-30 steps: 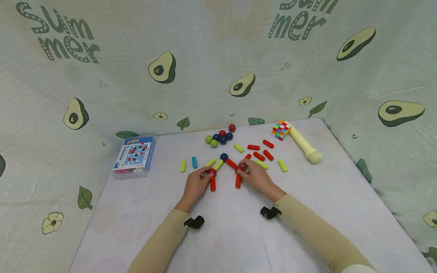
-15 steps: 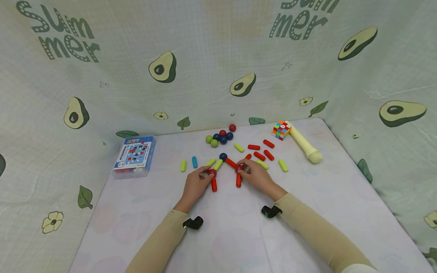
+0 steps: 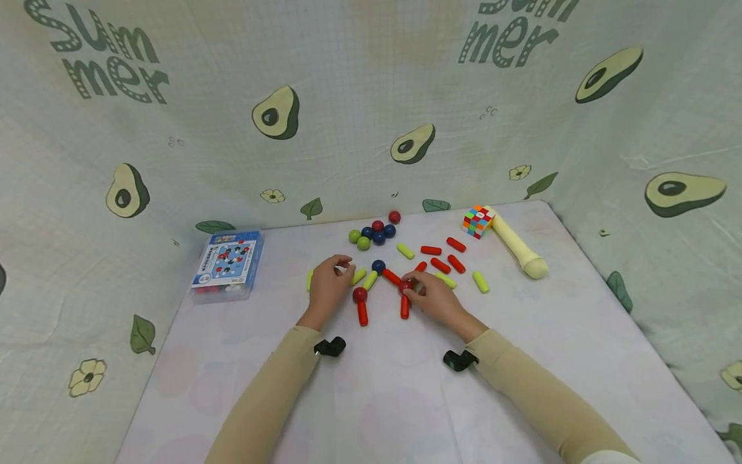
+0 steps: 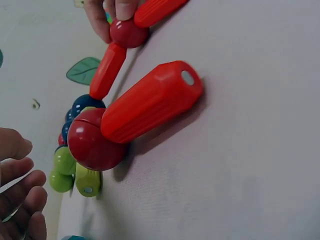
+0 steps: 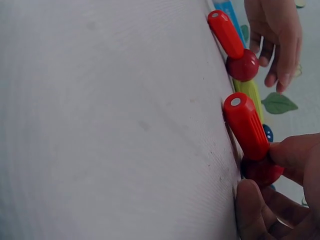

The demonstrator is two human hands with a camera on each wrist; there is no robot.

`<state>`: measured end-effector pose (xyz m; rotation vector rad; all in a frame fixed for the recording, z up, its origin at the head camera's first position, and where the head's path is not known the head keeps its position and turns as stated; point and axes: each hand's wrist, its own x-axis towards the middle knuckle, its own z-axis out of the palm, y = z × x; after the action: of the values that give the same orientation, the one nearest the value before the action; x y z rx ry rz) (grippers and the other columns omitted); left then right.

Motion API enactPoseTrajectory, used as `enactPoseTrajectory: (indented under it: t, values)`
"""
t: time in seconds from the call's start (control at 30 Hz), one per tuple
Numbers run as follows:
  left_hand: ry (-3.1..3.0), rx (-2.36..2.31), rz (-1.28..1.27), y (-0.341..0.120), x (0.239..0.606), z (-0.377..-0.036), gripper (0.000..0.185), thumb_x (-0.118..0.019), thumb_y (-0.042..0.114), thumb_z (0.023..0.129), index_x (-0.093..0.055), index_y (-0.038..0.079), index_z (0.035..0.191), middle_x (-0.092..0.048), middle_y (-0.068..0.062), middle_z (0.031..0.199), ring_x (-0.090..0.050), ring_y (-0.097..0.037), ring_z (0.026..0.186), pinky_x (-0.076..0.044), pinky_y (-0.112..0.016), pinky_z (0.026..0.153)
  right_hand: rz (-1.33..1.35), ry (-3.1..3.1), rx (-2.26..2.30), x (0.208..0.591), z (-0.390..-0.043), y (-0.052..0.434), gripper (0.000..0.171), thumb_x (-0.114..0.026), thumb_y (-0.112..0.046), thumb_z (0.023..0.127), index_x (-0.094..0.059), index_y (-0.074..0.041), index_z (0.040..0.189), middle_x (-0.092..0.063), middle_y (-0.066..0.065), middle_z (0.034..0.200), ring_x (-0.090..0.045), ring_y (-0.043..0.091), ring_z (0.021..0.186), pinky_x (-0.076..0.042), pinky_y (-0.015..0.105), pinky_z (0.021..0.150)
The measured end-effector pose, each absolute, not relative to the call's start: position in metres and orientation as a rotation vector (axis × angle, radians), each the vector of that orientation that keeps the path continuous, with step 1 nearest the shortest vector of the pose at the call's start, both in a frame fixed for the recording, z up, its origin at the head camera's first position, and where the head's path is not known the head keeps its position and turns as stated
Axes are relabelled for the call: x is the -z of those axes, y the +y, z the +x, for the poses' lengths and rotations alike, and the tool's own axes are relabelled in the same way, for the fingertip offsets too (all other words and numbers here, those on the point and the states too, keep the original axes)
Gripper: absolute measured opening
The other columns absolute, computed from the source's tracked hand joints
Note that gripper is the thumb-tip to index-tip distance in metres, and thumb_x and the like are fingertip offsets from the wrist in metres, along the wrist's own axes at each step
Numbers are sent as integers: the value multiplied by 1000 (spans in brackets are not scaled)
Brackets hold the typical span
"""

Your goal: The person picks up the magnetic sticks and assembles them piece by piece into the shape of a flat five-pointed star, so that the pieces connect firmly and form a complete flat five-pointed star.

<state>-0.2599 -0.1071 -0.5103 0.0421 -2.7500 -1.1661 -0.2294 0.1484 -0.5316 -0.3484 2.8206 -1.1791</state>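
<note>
Two red sticks (image 3: pixel 362 313) lie nearest on the table (image 3: pixel 371 399), side by side. The right hand (image 3: pixel 436 298) pinches a red ball (image 3: pixel 406 287) at the top of the right stick (image 3: pixel 404 307), thumb and fingers curled around it. At ten o'clock from that ball, the other red ball (image 3: pixel 360 294) sits free on its stick. The left hand (image 3: pixel 328 283) hovers just beside it at eleven o'clock, fingers loosely curled and holding nothing. Farther back, at twelve o'clock, a blue ball (image 3: pixel 379 265) joins a yellow stick (image 3: pixel 370 280) and a red one. A bunch of balls (image 3: pixel 373 233) waits behind.
</note>
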Motion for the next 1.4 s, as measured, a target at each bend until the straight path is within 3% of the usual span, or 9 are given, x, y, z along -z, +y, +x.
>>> enactPoseTrajectory:
  t: [0.33,0.67,0.83,1.4]
  values:
    - [-2895,1080,47,-94,509,-299,44,-70,30,98,-61,11,137,-66,-8,120,-59,-26,104,-52,-39,92,-330,2814,1208,531,-227,149,29,-71,-24,97,-66,-21,126,-63,-3,99,-56,18,79,-49,33,69]
    - [-3000,892,-55,-86,514,-327,52,-67,31,100,-53,18,148,-65,-8,129,-60,-27,117,-47,-44,102,-351,2814,1203,532,-229,148,29,-71,-26,97,-67,-22,125,-63,-4,99,-56,16,79,-49,31,70]
    - [-3021,836,-97,-80,510,-330,47,-66,30,101,-57,20,146,-65,-8,132,-59,-27,121,-46,-45,104,-353,2827,1192,533,-230,150,28,-72,-26,97,-67,-22,125,-63,-5,98,-57,17,79,-49,31,70]
    - [-2961,946,-37,-80,512,-326,34,-69,28,98,-68,21,132,-68,-6,126,-61,-26,111,-48,-45,98,-338,2831,1195,533,-229,149,29,-72,-26,97,-67,-22,125,-63,-5,97,-57,17,80,-50,31,70]
